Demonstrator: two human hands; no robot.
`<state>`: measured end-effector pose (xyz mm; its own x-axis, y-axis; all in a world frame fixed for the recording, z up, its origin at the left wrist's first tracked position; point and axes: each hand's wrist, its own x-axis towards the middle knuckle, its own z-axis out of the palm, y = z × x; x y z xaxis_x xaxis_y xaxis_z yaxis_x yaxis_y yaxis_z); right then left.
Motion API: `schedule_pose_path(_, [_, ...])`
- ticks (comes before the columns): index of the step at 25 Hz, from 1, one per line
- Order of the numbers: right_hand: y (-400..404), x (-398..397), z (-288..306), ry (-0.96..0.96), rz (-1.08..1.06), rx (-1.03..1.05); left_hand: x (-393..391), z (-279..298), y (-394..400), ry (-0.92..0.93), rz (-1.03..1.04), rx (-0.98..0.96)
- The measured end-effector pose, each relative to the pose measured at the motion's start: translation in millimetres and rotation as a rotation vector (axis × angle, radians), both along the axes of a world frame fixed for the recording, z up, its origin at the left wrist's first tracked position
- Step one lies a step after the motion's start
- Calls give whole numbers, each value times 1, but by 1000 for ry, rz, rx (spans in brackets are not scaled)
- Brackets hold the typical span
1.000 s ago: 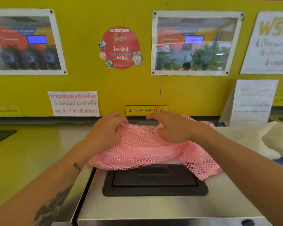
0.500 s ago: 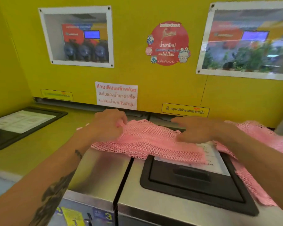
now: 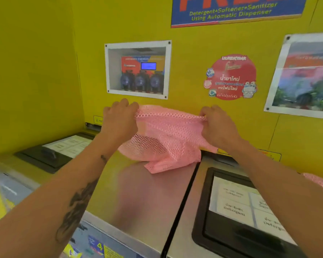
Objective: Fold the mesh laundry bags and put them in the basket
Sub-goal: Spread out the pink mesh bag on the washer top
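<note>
Glossy yellow wall point(image 3: 45, 71) behind; blue-and-red printed banner point(image 3: 237, 10) up top; white-framed recessed window point(image 3: 137, 69); round red sticker point(image 3: 231, 77); stainless steel machine tops point(image 3: 138, 192) below.

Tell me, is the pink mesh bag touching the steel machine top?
Touching. In the head view, the pink mesh bag's lower corner rests on the steel machine top.

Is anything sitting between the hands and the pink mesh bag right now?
No. The left hand and right hand each already pinch the top edge of the pink mesh laundry bag, its lower end touching the steel machine top. No basket is in view.
</note>
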<state>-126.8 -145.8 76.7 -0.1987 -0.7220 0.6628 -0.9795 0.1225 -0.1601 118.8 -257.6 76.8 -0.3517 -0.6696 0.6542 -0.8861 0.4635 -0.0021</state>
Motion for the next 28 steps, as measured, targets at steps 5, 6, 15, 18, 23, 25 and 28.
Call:
schedule_pose_path(5, [21, -21, 21, 19, 138, 675, 34, 21, 61, -357, -232, 745])
schedule_pose_path(6, [32, -31, 19, 45, 75, 834, 43, 22, 75, -377, -363, 926])
schedule_pose_path(15, [58, -15, -21, -218, 118, 891, -26, -57, 37, -186, -462, 796])
schedule_pose_path(18, [55, 9, -54, -82, 153, 1079, -49, -99, 32, -363, -442, 866])
schedule_pose_path(23, [70, -43, -68, 210, -283, 1009, -21, -125, -1, -316, -80, 835])
schedule_pose_path(25, [81, -48, -64, 282, -363, 918, -7, -126, -7, -239, 107, 822])
schedule_pose_path(28, [87, -14, -63, 36, 74, 754, -10, -117, 2, -184, 232, 658])
